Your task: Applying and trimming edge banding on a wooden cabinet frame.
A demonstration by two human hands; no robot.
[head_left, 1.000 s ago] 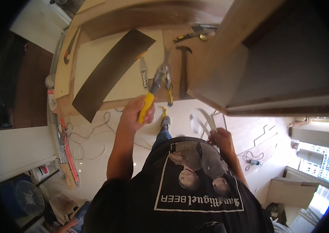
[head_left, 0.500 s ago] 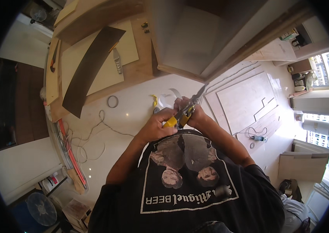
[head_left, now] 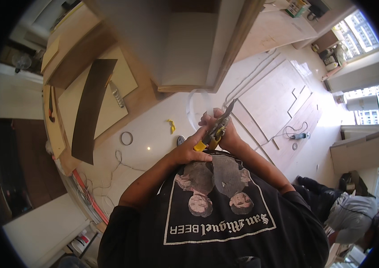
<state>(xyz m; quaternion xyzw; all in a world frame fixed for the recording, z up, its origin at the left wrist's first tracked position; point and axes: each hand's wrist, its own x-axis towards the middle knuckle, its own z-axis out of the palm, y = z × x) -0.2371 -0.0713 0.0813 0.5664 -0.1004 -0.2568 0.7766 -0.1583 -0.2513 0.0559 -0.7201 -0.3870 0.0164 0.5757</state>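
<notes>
In front of my shirt I hold a pair of tin snips (head_left: 219,128) with yellow handles, jaws pointing up and to the right. My left hand (head_left: 192,151) is closed round the yellow handle end. My right hand (head_left: 228,135) is curled round the snips' middle from the right, its fingertips showing beyond the tool. A pale, thin strip (head_left: 191,109) loops up just past my fingers; whether a hand pinches its end is hidden.
A wooden cabinet box (head_left: 187,49) stands ahead. Left of it, a workbench (head_left: 122,117) bears a dark curved strip (head_left: 92,107). Flat boards (head_left: 265,102) and a corded power tool (head_left: 300,136) lie right. Another person (head_left: 350,210) bends at lower right.
My view has swung, so the cabinet and workbench sit further left. The snips remain in my hands, their jaws now tipped a little differently. More of the other person shows at lower right.
</notes>
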